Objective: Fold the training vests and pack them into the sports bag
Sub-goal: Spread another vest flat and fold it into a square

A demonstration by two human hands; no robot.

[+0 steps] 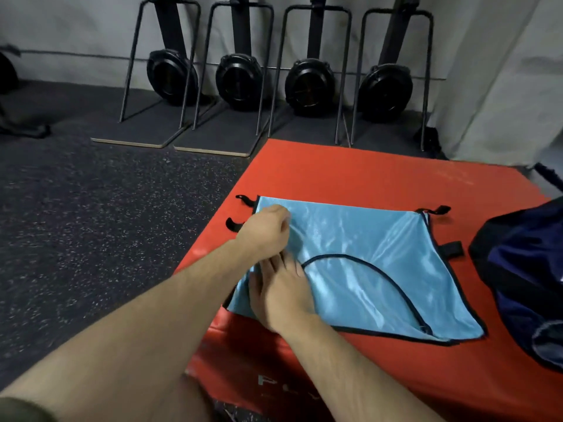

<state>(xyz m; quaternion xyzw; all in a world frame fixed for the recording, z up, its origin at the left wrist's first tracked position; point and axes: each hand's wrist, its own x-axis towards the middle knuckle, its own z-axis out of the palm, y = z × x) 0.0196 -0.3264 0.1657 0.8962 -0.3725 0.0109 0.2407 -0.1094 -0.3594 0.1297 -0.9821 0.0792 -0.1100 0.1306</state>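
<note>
A light blue training vest [359, 254] with black trim and black straps lies flat on the red mat [365, 175]. My left hand [268, 228] has its fingers curled at the vest's far left corner and pinches the fabric there. My right hand [280, 295] lies on the vest's near left edge, fingers stretched along the cloth. The dark navy sports bag [527, 269] stands at the mat's right side, cut off by the frame edge.
Several black exercise machines on metal stands [240, 77] line the grey wall behind the mat. Dark speckled rubber flooring [91, 223] spreads to the left. A light curtain [502, 86] hangs at the back right.
</note>
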